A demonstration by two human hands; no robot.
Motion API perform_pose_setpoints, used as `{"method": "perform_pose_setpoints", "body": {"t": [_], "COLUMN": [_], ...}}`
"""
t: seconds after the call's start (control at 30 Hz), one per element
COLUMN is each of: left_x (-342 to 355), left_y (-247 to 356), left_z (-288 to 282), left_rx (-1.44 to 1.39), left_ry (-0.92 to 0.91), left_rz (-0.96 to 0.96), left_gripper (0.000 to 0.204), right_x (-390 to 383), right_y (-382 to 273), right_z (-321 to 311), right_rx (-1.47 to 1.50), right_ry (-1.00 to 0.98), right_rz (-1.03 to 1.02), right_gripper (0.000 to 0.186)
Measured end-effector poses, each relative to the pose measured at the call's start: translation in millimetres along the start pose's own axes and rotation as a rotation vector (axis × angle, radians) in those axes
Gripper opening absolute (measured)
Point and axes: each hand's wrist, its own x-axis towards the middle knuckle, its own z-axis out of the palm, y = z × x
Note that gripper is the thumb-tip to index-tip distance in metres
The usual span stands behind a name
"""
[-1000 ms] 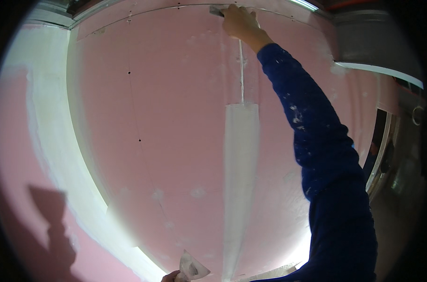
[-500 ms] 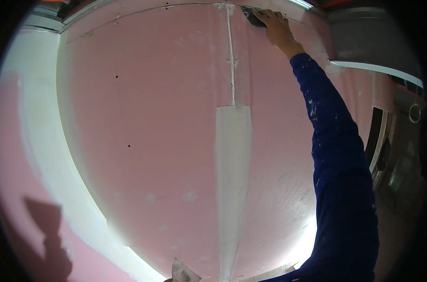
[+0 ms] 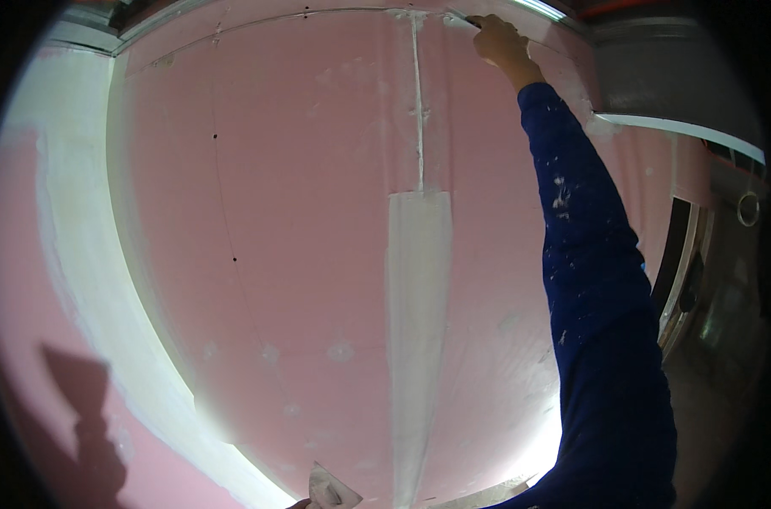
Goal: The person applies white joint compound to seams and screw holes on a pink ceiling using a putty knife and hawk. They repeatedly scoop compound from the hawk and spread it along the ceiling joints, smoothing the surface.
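High on the pink wall board (image 3: 309,212), my right hand (image 3: 502,47) is closed around a putty knife (image 3: 470,20). Its blade is edge-on against the wall by the top joint, just right of the vertical seam (image 3: 419,110). Wet white compound (image 3: 453,19) shows beside the blade. At the lower edge rises the metal blade of a second putty knife (image 3: 332,489), smeared with filler. Only a sliver of my left hand (image 3: 297,505) shows beside it; its fingers are mostly cut off by the picture's edge.
A pale filled strip (image 3: 419,280) covers the lower seam. White compound (image 3: 76,195) bands the left corner. A light strip (image 3: 538,8) lies above; a pale ledge (image 3: 682,125) and a dark opening (image 3: 672,242) are at right. Bright light glares at lower right.
The right putty knife has turned from showing its broad dark face to edge-on, and white compound now shows beside it. My right forearm has shifted slightly left.
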Motion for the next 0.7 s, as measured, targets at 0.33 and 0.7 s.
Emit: {"method": "perform_pose_setpoints", "body": {"t": [0.33,0.7], "left_x": [-1,16], "left_y": [12,-16], "left_z": [7,16], "left_rx": [0.107,0.02], "left_ry": [-0.03,-0.022], "left_rz": [0.063,0.253], "left_gripper": [0.049,0.046], "right_x": [15,-57], "right_y": [-6,-154], "right_z": [-7,-19], "right_rx": [0.144,-0.194], "right_ry": [-0.038,-0.048], "right_rz": [0.078,-0.435], "right_gripper": [0.051,0.034]}}
